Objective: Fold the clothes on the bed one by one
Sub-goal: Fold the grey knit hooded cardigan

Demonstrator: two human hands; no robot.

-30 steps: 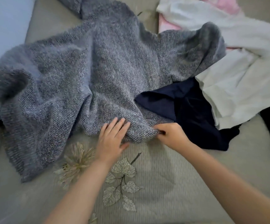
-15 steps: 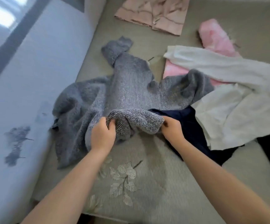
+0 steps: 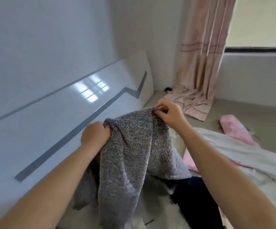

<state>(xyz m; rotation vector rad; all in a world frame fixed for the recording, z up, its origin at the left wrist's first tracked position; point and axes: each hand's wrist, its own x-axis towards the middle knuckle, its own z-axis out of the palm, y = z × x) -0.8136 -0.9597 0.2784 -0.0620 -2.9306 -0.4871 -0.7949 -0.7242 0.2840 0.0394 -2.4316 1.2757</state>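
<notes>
Fingers (image 3: 106, 129) of the left hand (image 3: 94, 135) are curled round one top edge of the grey knitted sweater (image 3: 134, 151), and the right hand (image 3: 170, 114) pinches the other edge a little higher. Both hold the sweater up above the bed (image 3: 233, 109); its lower part hangs down over a dark blue garment (image 3: 195, 194). White clothes (image 3: 243, 156) and pink clothes (image 3: 233, 128) lie on the right.
</notes>
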